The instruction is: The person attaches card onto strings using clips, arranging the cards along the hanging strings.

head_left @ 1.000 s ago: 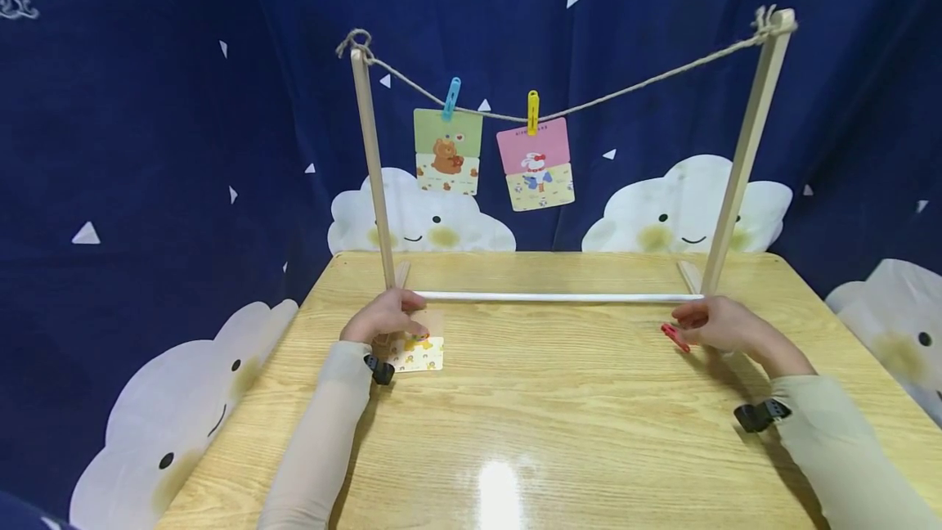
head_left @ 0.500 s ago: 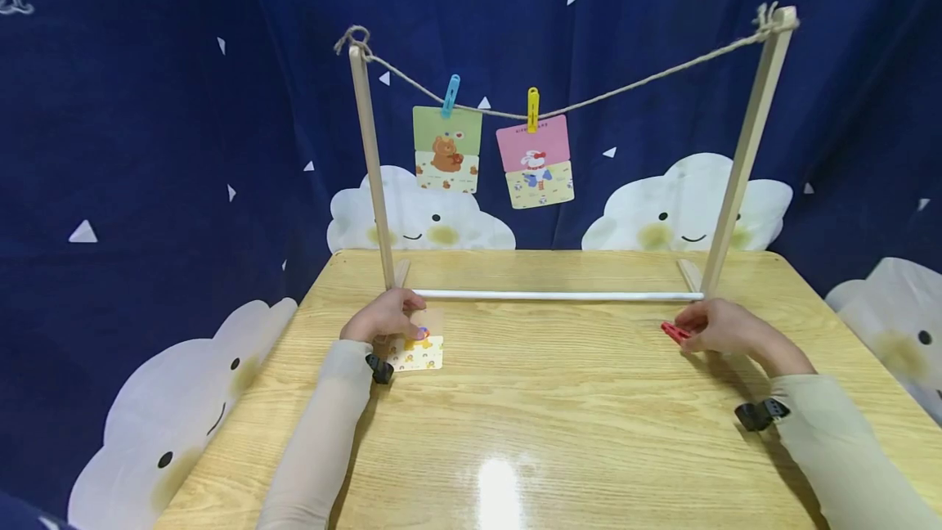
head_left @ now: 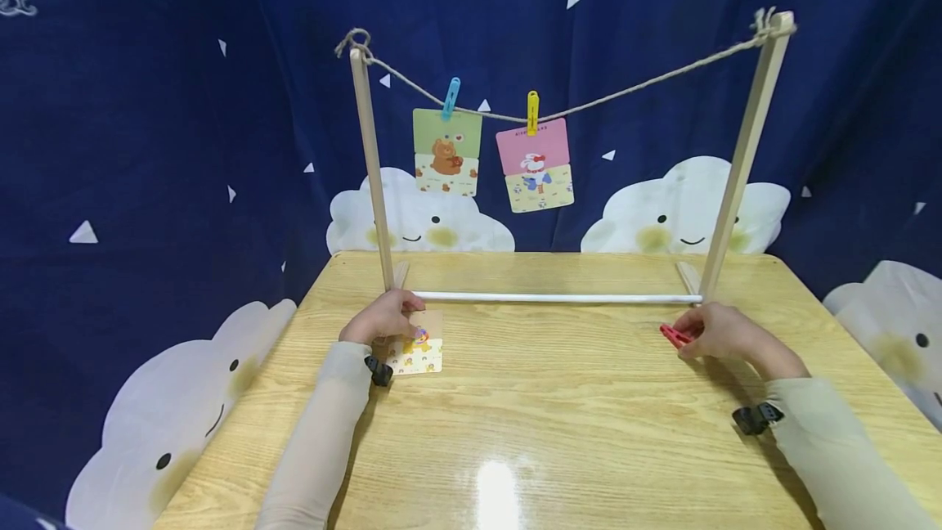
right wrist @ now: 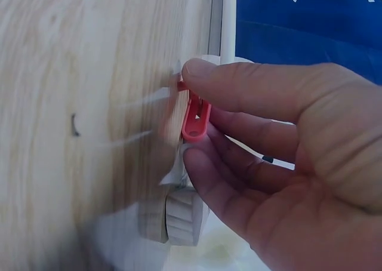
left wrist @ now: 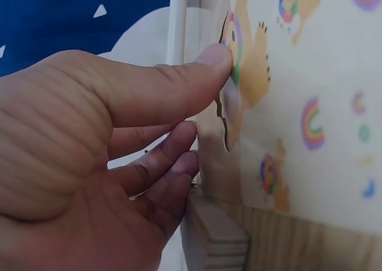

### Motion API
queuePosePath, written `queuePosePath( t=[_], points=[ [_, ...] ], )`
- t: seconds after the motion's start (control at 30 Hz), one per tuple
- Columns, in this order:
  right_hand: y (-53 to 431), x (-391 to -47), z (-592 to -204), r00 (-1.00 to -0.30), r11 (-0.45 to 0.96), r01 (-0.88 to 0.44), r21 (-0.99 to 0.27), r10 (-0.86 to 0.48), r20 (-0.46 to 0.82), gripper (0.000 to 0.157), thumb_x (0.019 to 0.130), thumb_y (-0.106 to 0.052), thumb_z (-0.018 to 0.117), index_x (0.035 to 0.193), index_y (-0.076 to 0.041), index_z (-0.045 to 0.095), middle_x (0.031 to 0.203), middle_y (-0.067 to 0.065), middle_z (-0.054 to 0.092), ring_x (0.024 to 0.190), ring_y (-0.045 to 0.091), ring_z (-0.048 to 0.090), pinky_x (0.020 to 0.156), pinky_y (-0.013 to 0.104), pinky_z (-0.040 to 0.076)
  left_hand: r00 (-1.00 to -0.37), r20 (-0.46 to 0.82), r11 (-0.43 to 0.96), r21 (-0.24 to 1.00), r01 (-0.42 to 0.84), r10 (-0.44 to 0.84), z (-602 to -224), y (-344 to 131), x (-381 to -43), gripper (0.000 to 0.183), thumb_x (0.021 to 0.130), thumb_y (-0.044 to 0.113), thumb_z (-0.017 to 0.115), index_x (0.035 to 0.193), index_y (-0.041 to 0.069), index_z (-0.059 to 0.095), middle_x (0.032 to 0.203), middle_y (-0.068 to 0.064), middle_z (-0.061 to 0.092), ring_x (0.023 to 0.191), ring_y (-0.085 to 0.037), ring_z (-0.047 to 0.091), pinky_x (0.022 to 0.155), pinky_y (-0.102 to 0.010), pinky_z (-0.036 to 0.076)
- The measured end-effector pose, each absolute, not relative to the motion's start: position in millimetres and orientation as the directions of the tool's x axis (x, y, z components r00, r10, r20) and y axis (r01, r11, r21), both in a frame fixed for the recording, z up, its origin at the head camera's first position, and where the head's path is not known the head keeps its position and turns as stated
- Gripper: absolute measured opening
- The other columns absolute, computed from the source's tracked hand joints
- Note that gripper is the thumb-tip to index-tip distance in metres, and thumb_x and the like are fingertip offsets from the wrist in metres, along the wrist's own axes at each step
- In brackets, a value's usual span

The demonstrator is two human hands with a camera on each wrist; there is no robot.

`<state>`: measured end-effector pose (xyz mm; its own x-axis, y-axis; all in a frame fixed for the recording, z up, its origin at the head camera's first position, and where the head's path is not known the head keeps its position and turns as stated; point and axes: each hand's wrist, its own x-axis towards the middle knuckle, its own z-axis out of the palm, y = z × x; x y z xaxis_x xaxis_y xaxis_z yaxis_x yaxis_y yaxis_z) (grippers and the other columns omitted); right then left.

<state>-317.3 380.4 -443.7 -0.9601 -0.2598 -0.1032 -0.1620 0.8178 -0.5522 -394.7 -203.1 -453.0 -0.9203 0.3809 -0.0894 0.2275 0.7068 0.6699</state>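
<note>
On the left of the table, my left hand (head_left: pixel 383 317) holds a picture card (head_left: pixel 418 360) with an orange animal and small rainbow prints. In the left wrist view the thumb (left wrist: pixel 209 68) lies on the card's face, and the other fingers are curled at its edge. My right hand (head_left: pixel 724 335), near the foot of the right post, pinches a red clothespin (head_left: pixel 674 335). The right wrist view has this clothespin (right wrist: pixel 197 117) between thumb and fingers, close to the tabletop; its far end is partly hidden by the thumb.
A wooden frame stands behind the hands: left post (head_left: pixel 371 162), right post (head_left: pixel 746 162), white crossbar (head_left: pixel 552 298). From its sagging string (head_left: pixel 648 82) hang a green bear card (head_left: pixel 446 137) on a blue clothespin (head_left: pixel 451 96) and a pink card (head_left: pixel 522 148) on a yellow clothespin (head_left: pixel 533 109).
The red clothespin has turned slightly in my right fingers, which have drawn in a little around it. The card under my left hand has shifted very slightly; both arms stay nearly in place.
</note>
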Motion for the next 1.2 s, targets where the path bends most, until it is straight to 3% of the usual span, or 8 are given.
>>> queuePosePath(
  t=[0.43,0.83,1.2],
  points=[
    [380.9,-316.5,-447.2,-0.96,0.811,-0.164,-0.562,-0.262,-0.098,0.037,0.078,-0.01,0.089,0.108,0.004,0.072,0.092,0.006,0.071,0.083,0.018,0.061,0.069,0.03,0.05,-0.934,-0.087,0.709,0.676,0.201,0.347,-455.3,-202.3,-395.6,0.05,0.08,0.003,0.087,0.126,-0.001,0.068,0.116,-0.015,0.066,0.102,-0.027,0.058,0.091,-0.041,0.051],
    [381.6,-318.0,-449.5,-0.962,0.82,-0.189,-0.54,-0.264,-0.065,0.042,0.079,-0.019,0.09,0.112,0.001,0.072,0.095,0.005,0.07,0.085,0.018,0.06,0.071,0.03,0.049,-0.931,-0.071,0.683,0.7,0.209,0.358,-455.0,-202.9,-395.9,0.047,0.079,0.0,0.086,0.121,-0.001,0.067,0.116,-0.016,0.066,0.102,-0.027,0.059,0.093,-0.043,0.051],
    [377.4,-317.6,-448.2,-0.964,0.826,-0.206,-0.525,-0.265,-0.038,0.04,0.081,-0.022,0.089,0.111,-0.001,0.073,0.092,0.002,0.07,0.083,0.016,0.06,0.069,0.029,0.048,-0.934,-0.051,0.676,0.704,0.217,0.354,-449.5,-196.4,-391.8,0.041,0.082,0.003,0.085,0.12,0.001,0.069,0.11,-0.013,0.065,0.092,-0.025,0.054,0.084,-0.039,0.049]
  ],
)
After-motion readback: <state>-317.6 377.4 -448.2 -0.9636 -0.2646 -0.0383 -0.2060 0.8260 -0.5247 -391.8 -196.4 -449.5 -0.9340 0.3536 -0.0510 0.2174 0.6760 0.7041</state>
